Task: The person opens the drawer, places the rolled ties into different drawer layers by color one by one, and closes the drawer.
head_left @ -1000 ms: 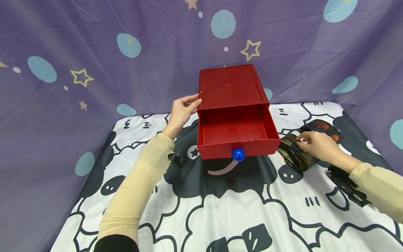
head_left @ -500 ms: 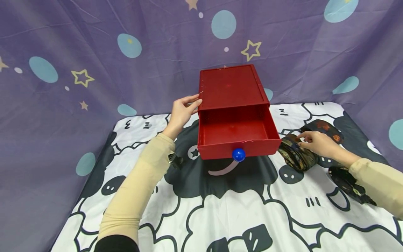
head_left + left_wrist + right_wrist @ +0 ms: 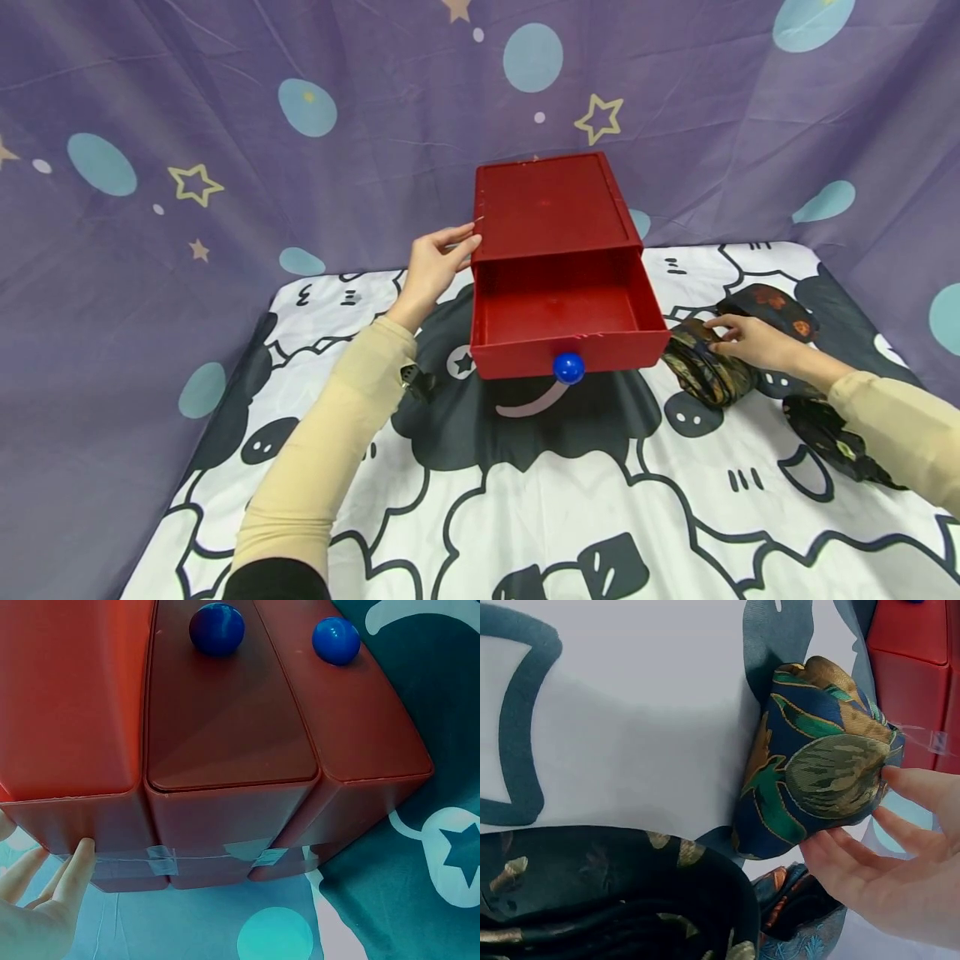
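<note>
My left hand [image 3: 431, 271] rests its fingertips against the left side of a red drawer unit [image 3: 551, 208]. The left wrist view shows those fingers [image 3: 73, 877] fairly straight on its side wall. The top drawer [image 3: 555, 312] is pulled out, its inside bare, with a blue knob [image 3: 568, 368] in front. To the right of the unit, my right hand [image 3: 761, 346] holds a rolled patterned cloth [image 3: 817, 757], navy with green and gold leaves. Its thumb and fingers [image 3: 915, 784] grip one end of the roll, which lies on the sheep-print cloth.
Beside the right forearm lies a black cloth bundle [image 3: 615, 855] with gold motifs. Another dark bundle [image 3: 768, 302] with orange flowers lies behind the right hand. Two lower drawers [image 3: 225, 712] have blue knobs. A purple curtain [image 3: 375, 125] hangs behind the table.
The right forearm and wrist have shifted slightly, showing more of the black bundle beneath the sleeve. The left hand and drawer unit have stayed put.
</note>
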A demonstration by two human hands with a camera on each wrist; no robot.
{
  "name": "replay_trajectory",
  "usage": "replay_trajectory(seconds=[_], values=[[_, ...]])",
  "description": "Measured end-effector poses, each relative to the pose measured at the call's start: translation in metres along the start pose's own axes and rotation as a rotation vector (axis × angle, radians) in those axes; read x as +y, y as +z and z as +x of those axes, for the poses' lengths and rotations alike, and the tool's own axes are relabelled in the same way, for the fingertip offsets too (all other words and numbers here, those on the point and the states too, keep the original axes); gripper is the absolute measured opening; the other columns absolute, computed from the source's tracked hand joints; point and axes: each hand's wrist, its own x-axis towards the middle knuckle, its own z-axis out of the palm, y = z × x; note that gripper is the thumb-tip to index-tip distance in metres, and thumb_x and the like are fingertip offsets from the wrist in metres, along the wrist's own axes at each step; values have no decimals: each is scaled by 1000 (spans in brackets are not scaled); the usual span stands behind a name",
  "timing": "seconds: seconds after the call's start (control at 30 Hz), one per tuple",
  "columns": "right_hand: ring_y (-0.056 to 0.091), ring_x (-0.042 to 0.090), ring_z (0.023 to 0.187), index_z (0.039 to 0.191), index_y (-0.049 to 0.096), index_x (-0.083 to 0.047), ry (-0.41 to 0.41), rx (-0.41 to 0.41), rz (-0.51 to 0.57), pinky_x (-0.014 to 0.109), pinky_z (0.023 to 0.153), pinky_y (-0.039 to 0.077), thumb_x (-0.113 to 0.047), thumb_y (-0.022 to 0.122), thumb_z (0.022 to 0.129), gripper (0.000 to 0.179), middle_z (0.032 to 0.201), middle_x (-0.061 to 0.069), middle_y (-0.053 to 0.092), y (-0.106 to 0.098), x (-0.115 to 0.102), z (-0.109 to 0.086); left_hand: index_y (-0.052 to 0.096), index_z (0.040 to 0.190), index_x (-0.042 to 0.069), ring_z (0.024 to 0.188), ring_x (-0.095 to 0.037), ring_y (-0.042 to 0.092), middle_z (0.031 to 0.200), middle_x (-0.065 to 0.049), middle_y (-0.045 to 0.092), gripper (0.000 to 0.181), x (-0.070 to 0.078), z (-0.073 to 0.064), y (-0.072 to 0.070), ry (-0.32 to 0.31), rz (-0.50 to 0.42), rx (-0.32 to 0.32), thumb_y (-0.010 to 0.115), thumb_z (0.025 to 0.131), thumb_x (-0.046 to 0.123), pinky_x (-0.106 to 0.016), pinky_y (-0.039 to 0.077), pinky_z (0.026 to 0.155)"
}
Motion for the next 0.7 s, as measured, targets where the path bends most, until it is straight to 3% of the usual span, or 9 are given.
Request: replay_trajectory(seconds=[0.1, 0.4, 0.6, 0.7], values=[[56, 34, 83, 121, 36, 17, 3, -24, 10, 37, 62, 50, -12, 54, 86, 49, 96, 33, 54, 0, 2, 1, 56, 117, -3, 100, -24, 57, 117, -16, 56, 35, 1, 0, 0, -3, -4, -5, 59, 85, 11, -26, 52, 78], [52, 19, 71, 121, 33, 20, 12, -49, 36, 27, 56, 46, -11, 58, 84, 54, 90, 28, 57, 3, 5, 7, 55, 118, -4, 100, -25, 57, 117, -17, 55, 35, 5, -2, 0, -16, -14, -7, 58, 85, 9, -27, 52, 78], [55, 23, 77, 121, 34, 18, 7, -50, 69, 29, 60, 48, -9, 59, 83, 53, 104, 35, 48, 6, 4, 9, 52, 118, -8, 101, -28, 55, 119, -21, 53, 34, 22, -13, 3, -30, -3, -8, 55, 86, 4, -28, 52, 79], [56, 23, 78, 121, 33, 17, 19, -66, 81, 29, 62, 48, -9, 60, 83, 54, 107, 36, 46, 7, 5, 11, 53, 118, -7, 101, -28, 55, 119, -20, 54, 35, 16, -9, 2, -34, -21, -10, 56, 86, 5, -28, 52, 78]])
